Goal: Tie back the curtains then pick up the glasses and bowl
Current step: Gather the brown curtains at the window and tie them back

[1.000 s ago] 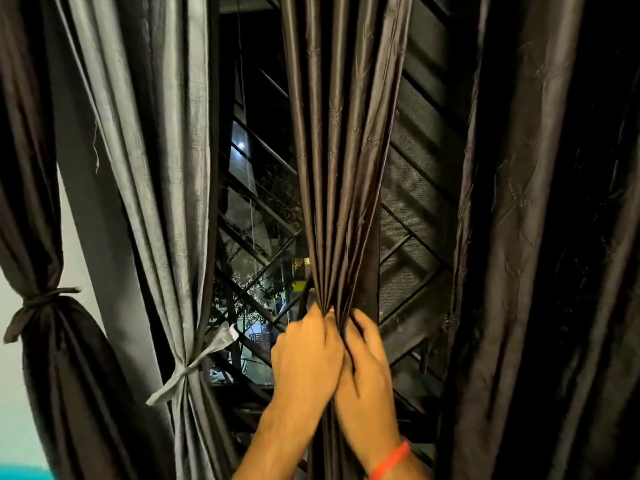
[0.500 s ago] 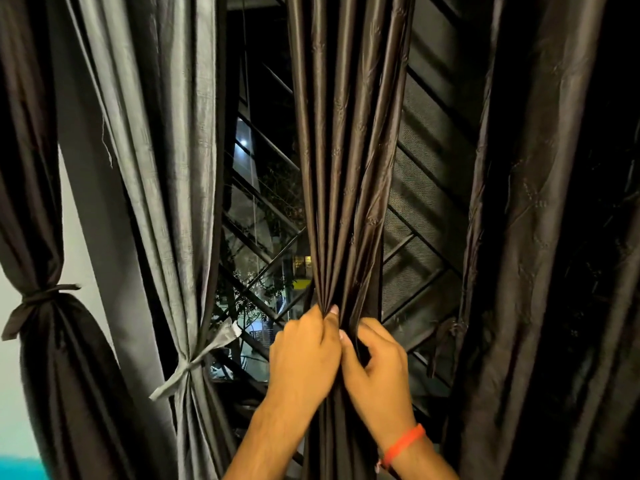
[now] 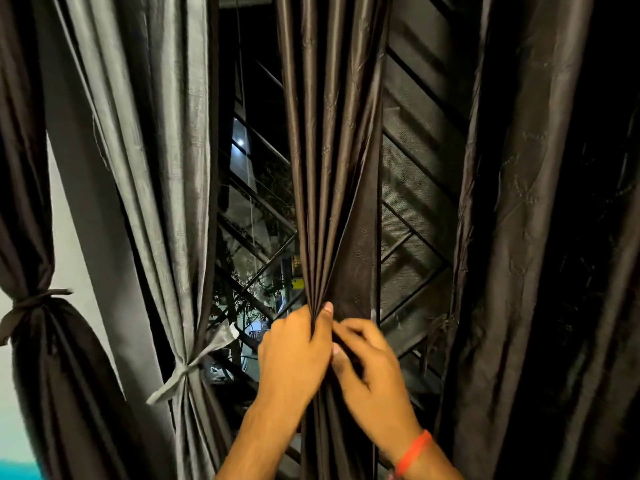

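Curtain (image 3: 332,168) bunched in left hand (image 3: 294,355)

Curtain (image 3: 329,150) — glossy, smooth cloth

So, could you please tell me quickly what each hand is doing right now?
Left hand: grips the gathered pleats of the dark brown satin curtain.
Right hand: fingers curled at the same curtain, blurred; grip cannot be told.
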